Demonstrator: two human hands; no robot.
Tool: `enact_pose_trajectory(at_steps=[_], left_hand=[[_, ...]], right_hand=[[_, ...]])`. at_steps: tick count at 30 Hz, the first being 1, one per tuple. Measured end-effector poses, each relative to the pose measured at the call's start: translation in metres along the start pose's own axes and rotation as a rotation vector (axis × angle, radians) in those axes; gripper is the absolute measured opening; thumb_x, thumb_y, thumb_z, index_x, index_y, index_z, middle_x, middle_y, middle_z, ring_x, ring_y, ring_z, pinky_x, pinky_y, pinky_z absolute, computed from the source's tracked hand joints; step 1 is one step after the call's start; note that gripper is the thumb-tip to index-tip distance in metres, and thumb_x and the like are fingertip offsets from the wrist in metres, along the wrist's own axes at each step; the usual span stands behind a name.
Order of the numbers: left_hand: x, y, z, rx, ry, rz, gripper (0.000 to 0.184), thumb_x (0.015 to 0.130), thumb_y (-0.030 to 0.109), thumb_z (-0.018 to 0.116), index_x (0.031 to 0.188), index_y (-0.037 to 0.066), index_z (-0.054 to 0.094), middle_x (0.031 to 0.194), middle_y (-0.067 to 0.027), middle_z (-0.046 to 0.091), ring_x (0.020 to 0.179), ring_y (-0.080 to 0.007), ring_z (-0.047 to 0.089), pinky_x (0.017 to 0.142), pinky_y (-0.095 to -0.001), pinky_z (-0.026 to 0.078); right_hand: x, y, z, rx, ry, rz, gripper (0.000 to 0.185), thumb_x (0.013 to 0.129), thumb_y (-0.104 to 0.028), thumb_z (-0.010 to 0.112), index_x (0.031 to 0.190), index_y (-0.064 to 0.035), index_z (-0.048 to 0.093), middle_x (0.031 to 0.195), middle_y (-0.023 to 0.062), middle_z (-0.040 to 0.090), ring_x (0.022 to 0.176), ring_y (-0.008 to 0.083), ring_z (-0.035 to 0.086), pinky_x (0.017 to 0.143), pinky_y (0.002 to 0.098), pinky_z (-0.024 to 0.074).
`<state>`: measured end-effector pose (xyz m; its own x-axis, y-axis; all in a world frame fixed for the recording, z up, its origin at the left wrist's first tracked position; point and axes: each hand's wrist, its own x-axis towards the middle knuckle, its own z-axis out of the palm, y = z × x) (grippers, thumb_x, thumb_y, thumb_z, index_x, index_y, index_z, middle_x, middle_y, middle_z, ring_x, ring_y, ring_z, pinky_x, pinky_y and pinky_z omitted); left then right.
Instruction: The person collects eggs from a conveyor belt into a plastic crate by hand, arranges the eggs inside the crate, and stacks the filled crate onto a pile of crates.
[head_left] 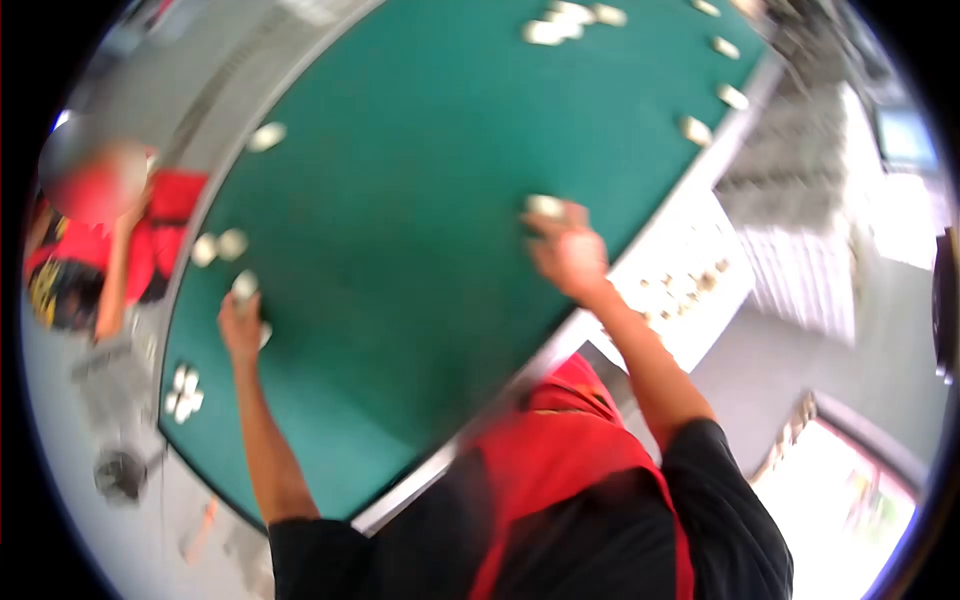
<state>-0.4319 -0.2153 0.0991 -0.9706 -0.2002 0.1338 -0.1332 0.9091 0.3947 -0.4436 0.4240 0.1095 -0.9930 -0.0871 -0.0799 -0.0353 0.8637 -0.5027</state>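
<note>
Green bench (400, 200), metal-trimmed edge; all places below go by it. Wearer stands at its near edge, both arms out over the green top.

Left hand (239, 328): over the bench's left part, towards the far edge. Grip part-closed, one white piece (245, 285) between thumb and fingers. Second white piece (265, 334) just beside this hand, partly hidden by it.

Right hand (574, 258): over the bench, nearer the near edge. Grip part-closed on another white piece (545, 206) at the fingertips. Blur; can't tell if either piece is lifted off the bench.

Loose on the bench: pair of white pieces (232, 243) near the far edge, close to left hand; small cluster (184, 392) at the left end; single white piece (267, 136) further along the far edge; bigger cluster (545, 32) towards the right end; spaced row of pieces (733, 96) along the near edge, right of right hand.

Off the bench: white tray (722, 240) just beside the near edge, small brownish bits (690, 290) in it. Person in red (130, 235) beyond the far edge. Pale stacked items (790, 180) past the near edge, blurred.
</note>
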Motion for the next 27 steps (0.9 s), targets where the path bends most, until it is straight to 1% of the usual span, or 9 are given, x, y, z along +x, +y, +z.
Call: enact_pose_trajectory(at_steps=[4,7,15,18,20,21,22,25,27], left_hand=[[-0.044,0.075,0.034,-0.563,-0.211,-0.309,0.04,0.102,0.032,0.069,0.129,0.004,0.059,0.107,-0.0028,0.062,0.087,-0.0131,0.061,0.077,-0.0287,0.051],[-0.074,0.164,0.05,-0.57,-0.267,-0.385,0.04,0.102,0.031,0.068,0.131,0.007,0.057,0.106,-0.0019,0.061,0.085,-0.0122,0.06,0.074,-0.0284,0.051],[-0.156,0.443,0.129,-0.965,-0.821,-0.099,0.031,0.1,0.007,0.064,0.13,0.007,0.057,0.107,-0.0001,0.063,0.086,-0.009,0.061,0.076,-0.0271,0.053],[-0.2,0.53,0.185,-1.056,-1.055,0.098,0.042,0.097,0.008,0.071,0.136,0.006,0.056,0.113,-0.0026,0.064,0.097,-0.0128,0.061,0.085,-0.0298,0.053],[-0.23,0.571,0.235,-1.043,-1.198,0.132,0.044,0.094,0.015,0.076,0.133,0.004,0.058,0.119,-0.0095,0.063,0.109,-0.0199,0.062,0.093,-0.0338,0.051],[-0.241,0.585,0.262,-0.867,-1.156,0.302,0.048,0.093,0.02,0.077,0.135,0.003,0.058,0.122,-0.0151,0.061,0.115,-0.0259,0.061,0.096,-0.0361,0.051],[-0.254,0.598,0.286,-0.912,-1.229,0.262,0.051,0.093,0.024,0.077,0.135,0.002,0.057,0.124,-0.0183,0.06,0.116,-0.0311,0.061,0.096,-0.0389,0.051],[-0.275,0.632,0.346,-0.708,-1.052,0.49,0.045,0.093,0.032,0.075,0.13,0.01,0.059,0.123,-0.0206,0.061,0.112,-0.0385,0.062,0.093,-0.0452,0.051],[-0.277,0.656,0.36,-0.456,-1.153,0.372,0.045,0.092,0.034,0.075,0.13,0.014,0.059,0.123,-0.0205,0.06,0.114,-0.0399,0.061,0.093,-0.0469,0.051]], right_hand=[[-0.013,0.003,0.014,0.324,0.023,0.02,0.042,0.085,-0.022,0.076,0.126,-0.0192,0.07,0.123,0.0202,0.06,0.113,0.0399,0.061,0.094,0.0471,0.0564],[-0.034,0.005,0.016,0.572,0.041,0.034,0.04,0.087,-0.024,0.076,0.126,-0.019,0.07,0.125,0.0205,0.059,0.112,0.0397,0.061,0.098,0.0454,0.0542],[-0.132,0.099,-0.054,0.827,0.272,0.183,0.04,0.086,-0.009,0.079,0.125,-0.0129,0.072,0.119,0.0127,0.066,0.112,0.0272,0.063,0.098,0.037,0.0524],[-0.18,0.158,-0.06,1.039,0.362,0.546,0.038,0.089,-0.005,0.076,0.127,-0.008,0.071,0.122,0.0098,0.066,0.113,0.0191,0.065,0.095,0.0323,0.0547],[-0.212,0.202,-0.065,0.766,0.377,0.642,0.041,0.089,-0.01,0.077,0.129,-0.0045,0.07,0.123,0.011,0.068,0.109,0.0188,0.066,0.093,0.033,0.0548],[-0.229,0.232,-0.046,0.835,0.435,0.7,0.042,0.088,-0.014,0.077,0.128,-0.0041,0.07,0.122,0.0122,0.069,0.108,0.0187,0.066,0.093,0.0323,0.054],[-0.244,0.249,-0.043,0.813,0.457,0.715,0.041,0.087,-0.015,0.077,0.126,-0.0063,0.071,0.118,0.0145,0.071,0.102,0.0224,0.069,0.089,0.0342,0.0551],[-0.262,0.286,-0.044,0.616,0.427,0.784,0.041,0.084,-0.018,0.077,0.124,-0.0098,0.072,0.113,0.0209,0.071,0.097,0.0323,0.07,0.085,0.0392,0.0564],[-0.27,0.314,-0.036,0.428,0.392,0.769,0.042,0.083,-0.02,0.076,0.124,-0.0115,0.071,0.112,0.0243,0.068,0.096,0.038,0.069,0.085,0.0424,0.0566]])
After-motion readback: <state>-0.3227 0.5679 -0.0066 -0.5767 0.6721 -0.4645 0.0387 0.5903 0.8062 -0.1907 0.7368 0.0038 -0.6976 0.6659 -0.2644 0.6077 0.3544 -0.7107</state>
